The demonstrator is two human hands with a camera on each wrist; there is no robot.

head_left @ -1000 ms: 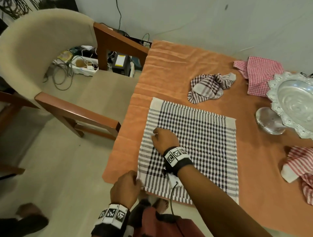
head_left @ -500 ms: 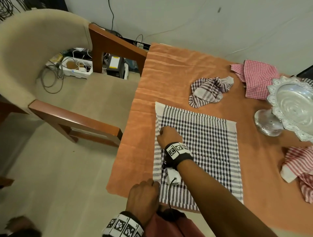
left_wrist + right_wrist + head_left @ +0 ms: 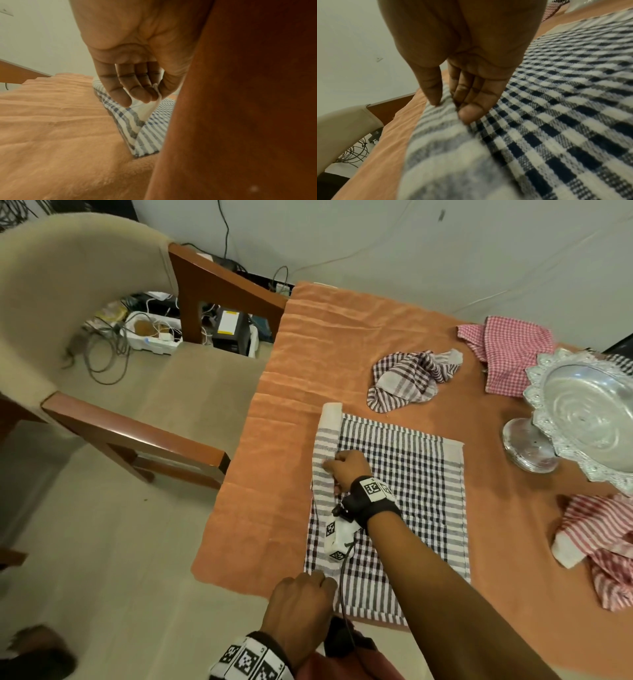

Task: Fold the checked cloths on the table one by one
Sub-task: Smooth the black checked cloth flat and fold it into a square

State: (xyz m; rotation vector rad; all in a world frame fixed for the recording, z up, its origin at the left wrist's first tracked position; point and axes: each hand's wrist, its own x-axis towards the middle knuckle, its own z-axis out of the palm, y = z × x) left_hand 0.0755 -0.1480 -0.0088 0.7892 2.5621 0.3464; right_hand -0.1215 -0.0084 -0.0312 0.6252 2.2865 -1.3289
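Note:
A black-and-white checked cloth (image 3: 404, 494) lies spread on the orange-covered table (image 3: 308, 344). Its left edge is turned over to the right as a narrow striped band (image 3: 325, 453). My right hand (image 3: 330, 470) pinches that band halfway along; in the right wrist view the thumb and curled fingers (image 3: 465, 115) close on the striped edge (image 3: 436, 121). My left hand (image 3: 320, 578) holds the near left corner, and the left wrist view shows its fingertips (image 3: 145, 98) pinching the white corner (image 3: 150, 108) lifted off the table. My right forearm crosses over the cloth.
A crumpled brown-checked cloth (image 3: 411, 378) and a pink checked cloth (image 3: 507, 350) lie at the back. A red striped cloth (image 3: 599, 542) is at the right edge. A silver pedestal dish (image 3: 589, 412) stands right of the spread cloth. A beige armchair (image 3: 68, 302) stands left of the table.
Both hands have carried the cloth's left edge rightward, so it now lies folded over as a band. The left hand went from the table's corner onto the cloth.

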